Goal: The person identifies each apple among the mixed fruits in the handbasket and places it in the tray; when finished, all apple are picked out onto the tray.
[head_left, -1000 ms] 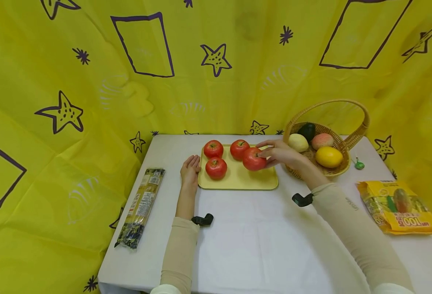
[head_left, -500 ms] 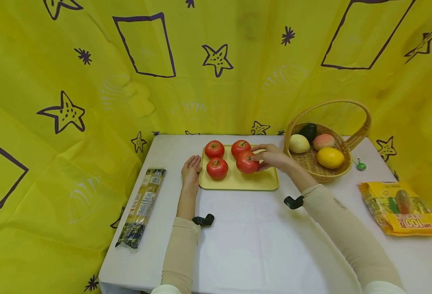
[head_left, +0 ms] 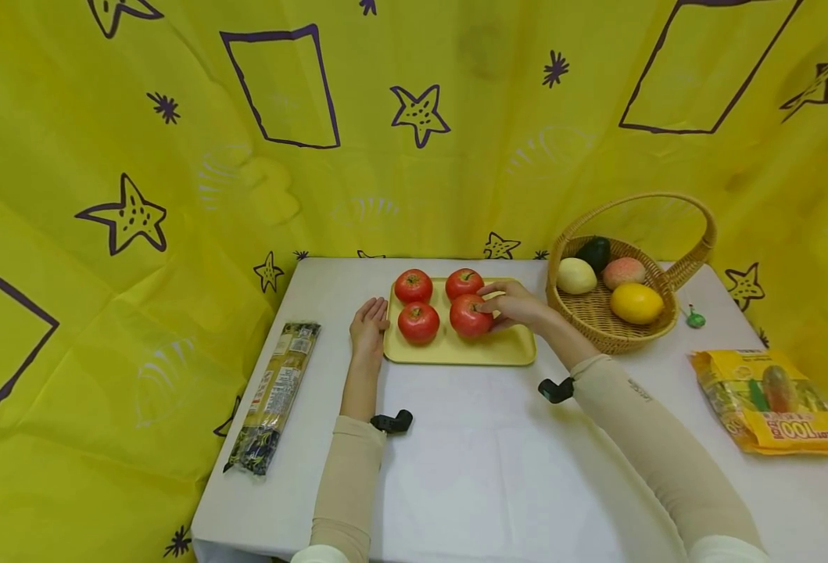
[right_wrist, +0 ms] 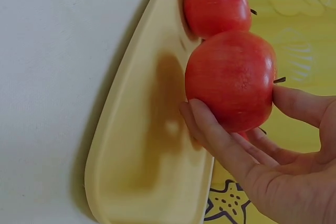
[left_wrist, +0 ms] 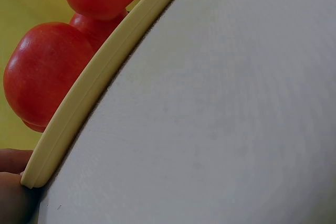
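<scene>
A shallow yellow tray [head_left: 494, 350] lies on the white-covered table. Three red apples sit on it: two on the left, the front one [head_left: 418, 323] and the back one [head_left: 414, 287], and another [head_left: 464, 283] at the back right. My right hand [head_left: 521, 305] grips a fourth red apple [right_wrist: 231, 80] by its side, thumb near the stem, over the right half of the tray. Whether this apple touches the tray I cannot tell. My left hand [head_left: 367, 328] rests against the tray's left edge, fingers extended, and its fingertips [left_wrist: 14, 160] show beside the rim.
Right of the tray stands a handled wicker basket [head_left: 607, 344] with a lemon [head_left: 636, 303], a peach [head_left: 624, 272] and other fruit. A small green object [head_left: 695, 319] and a yellow bag [head_left: 772, 403] lie further right. A long clear packet [head_left: 276, 395] lies at left.
My right hand has carried the apple left and slightly down, to just in front of the back-right apple. My left hand has stayed at the tray's edge.
</scene>
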Demonstrator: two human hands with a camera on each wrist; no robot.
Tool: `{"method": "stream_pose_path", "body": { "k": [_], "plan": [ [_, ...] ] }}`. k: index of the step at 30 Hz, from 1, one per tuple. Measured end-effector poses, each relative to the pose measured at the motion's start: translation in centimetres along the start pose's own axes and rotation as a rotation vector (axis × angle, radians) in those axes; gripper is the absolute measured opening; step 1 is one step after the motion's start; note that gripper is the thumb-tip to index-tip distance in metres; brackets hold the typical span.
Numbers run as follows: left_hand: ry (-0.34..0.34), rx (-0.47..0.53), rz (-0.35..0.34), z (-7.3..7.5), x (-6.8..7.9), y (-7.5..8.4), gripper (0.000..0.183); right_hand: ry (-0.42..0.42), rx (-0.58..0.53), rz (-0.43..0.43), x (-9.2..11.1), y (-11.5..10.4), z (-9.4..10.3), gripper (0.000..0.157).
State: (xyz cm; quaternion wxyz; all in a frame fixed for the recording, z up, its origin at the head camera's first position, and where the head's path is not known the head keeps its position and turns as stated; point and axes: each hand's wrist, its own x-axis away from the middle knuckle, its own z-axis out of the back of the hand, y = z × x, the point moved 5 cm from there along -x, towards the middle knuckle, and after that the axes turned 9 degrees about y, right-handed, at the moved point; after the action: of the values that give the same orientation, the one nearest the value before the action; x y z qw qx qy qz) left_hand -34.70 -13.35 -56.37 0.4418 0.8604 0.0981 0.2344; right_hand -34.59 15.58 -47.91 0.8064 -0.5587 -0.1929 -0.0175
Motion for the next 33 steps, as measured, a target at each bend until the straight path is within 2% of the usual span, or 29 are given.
{"method": "stream_pose_path", "body": {
  "k": [12, 25, 33],
  "plan": [
    [0.001, -0.004, 0.001, 0.2, -0.1, 0.1, 0.072, 0.014, 0.045, -0.072, -0.1, 0.3, -0.7, 0.063],
    [0.013, -0.005, 0.008, 0.3, -0.3, 0.2, 0.072, 0.096, 0.048, -0.136, -0.8, 1.4, -0.6, 0.070],
    [0.021, -0.008, 0.012, 0.4, -0.3, 0.2, 0.073, 0.117, 0.071, -0.124, -0.7, 1.9, -0.3, 0.067]
  ]
}}
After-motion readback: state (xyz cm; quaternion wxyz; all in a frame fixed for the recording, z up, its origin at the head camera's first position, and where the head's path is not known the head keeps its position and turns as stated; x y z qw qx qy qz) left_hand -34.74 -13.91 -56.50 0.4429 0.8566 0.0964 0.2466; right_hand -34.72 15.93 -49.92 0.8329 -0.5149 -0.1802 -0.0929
